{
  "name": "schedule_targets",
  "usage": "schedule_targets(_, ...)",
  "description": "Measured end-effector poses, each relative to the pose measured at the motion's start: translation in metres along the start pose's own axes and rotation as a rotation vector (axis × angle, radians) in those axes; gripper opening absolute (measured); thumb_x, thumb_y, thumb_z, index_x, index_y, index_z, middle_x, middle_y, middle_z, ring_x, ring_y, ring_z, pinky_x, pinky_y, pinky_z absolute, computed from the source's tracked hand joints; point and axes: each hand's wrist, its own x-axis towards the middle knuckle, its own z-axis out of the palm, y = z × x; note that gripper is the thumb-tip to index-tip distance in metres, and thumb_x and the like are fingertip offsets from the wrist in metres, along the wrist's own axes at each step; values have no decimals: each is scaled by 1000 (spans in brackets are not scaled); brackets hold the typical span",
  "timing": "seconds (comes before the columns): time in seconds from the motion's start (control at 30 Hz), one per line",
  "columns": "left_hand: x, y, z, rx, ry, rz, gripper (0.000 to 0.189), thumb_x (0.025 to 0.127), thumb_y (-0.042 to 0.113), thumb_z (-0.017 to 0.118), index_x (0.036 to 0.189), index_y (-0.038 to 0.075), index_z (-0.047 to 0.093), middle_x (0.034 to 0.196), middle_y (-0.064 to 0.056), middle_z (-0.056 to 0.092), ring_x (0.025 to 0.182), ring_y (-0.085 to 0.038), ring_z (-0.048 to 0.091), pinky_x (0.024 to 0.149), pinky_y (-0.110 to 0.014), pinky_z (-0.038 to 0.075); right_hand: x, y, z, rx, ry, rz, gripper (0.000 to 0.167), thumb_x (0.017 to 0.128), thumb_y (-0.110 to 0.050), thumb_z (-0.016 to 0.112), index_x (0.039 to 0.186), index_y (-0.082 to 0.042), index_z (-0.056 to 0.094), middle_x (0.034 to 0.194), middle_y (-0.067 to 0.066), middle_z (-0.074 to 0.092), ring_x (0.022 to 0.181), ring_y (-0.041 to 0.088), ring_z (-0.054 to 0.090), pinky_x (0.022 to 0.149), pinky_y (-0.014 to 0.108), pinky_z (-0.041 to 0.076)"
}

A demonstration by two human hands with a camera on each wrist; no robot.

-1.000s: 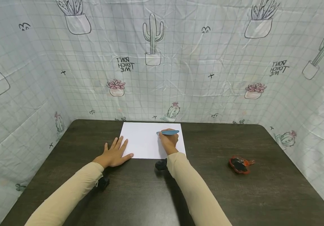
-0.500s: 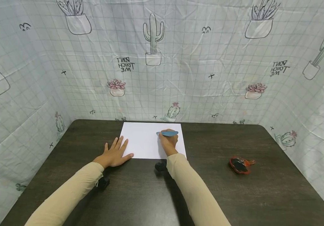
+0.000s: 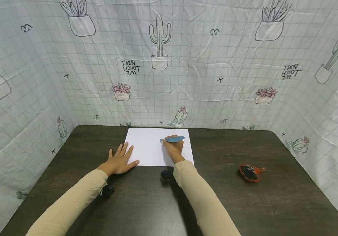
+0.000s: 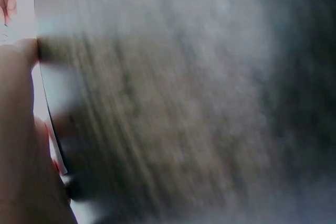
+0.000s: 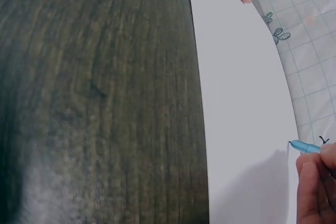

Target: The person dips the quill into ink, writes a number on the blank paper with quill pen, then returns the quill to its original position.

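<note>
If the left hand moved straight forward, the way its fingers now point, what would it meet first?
The left hand rests partly on the paper; beyond that, probably the printed cloth first, though depth is unclear.

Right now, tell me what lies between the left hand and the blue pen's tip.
Only bare white paper, seen in the head view, lies between the left hand and the blue pen's tip.

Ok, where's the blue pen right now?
In the head view, the blue pen is in the right hand, over the right half of the white sheet; the left hand rests at the sheet's left edge.
</note>
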Motion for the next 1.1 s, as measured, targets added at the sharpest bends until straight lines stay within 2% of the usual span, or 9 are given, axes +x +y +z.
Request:
schedule_targets(0.1, 0, 0, 1, 1, -4, -2, 84, 97, 63, 32, 156, 9, 6, 160, -19, -5, 145, -42, -5, 104, -72, -7, 0, 0, 0, -13, -11, -9, 7, 80, -15, 72, 84, -9, 73, 80, 6, 70, 88, 27, 61, 82, 39, 47)
schedule_targets(0.33, 1, 0, 0, 8, -4, -6, 84, 97, 63, 32, 156, 9, 5, 160, -19, -6, 145, -41, -6, 105, -72, -6, 1, -1, 0, -33, -53, -37, 5, 80, -14, 72, 81, -10, 73, 70, 1, 71, 79, 22, 66, 83, 40, 48)
schedule_targets(0.5, 0, 1, -1, 8, -5, -9, 84, 97, 62, 33, 155, 9, 6, 160, -19, -5, 145, -42, -5, 105, -72, -6, 1, -2, -1, -55, -79, -60, 4, 79, -14, 70, 77, -12, 73, 65, -2, 69, 71, 19, 63, 76, 36, 46)
schedule_targets(0.6, 0, 1, -2, 7, 0, -6, 83, 97, 61, 34, 155, 8, 7, 160, -20, -4, 145, -42, -4, 104, -72, -6, 2, -1, -1, -60, -97, -67, 5, 79, -14, 70, 76, -12, 73, 64, -3, 69, 66, 15, 61, 67, 30, 44)
schedule_targets(0.77, 0, 1, -2, 5, -2, -3, 83, 97, 61, 34, 155, 8, 7, 160, -20, -4, 145, -42, -4, 104, -72, -6, 3, -1, -2, 5, -157, -41, 4, 79, -13, 73, 79, -9, 73, 66, -1, 70, 59, 10, 65, 57, 22, 46)
schedule_targets(0.93, 0, 2, -4, 0, -3, -5, 83, 98, 59, 36, 155, 7, 8, 159, -21, -3, 145, -43, -3, 104, -72, -5, 4, -2, -5, 32, -202, -33, 4, 77, -11, 73, 79, -8, 72, 67, 1, 71, 58, 11, 67, 55, 22, 48)
schedule_targets(1.1, 0, 1, -3, 1, -7, -14, 84, 97, 61, 35, 155, 8, 7, 160, -20, -4, 145, -43, -5, 104, -72, -6, 3, 0, -7, 96, -240, -19, 6, 77, -7, 74, 81, -5, 70, 73, 5, 72, 61, 12, 69, 60, 24, 54)
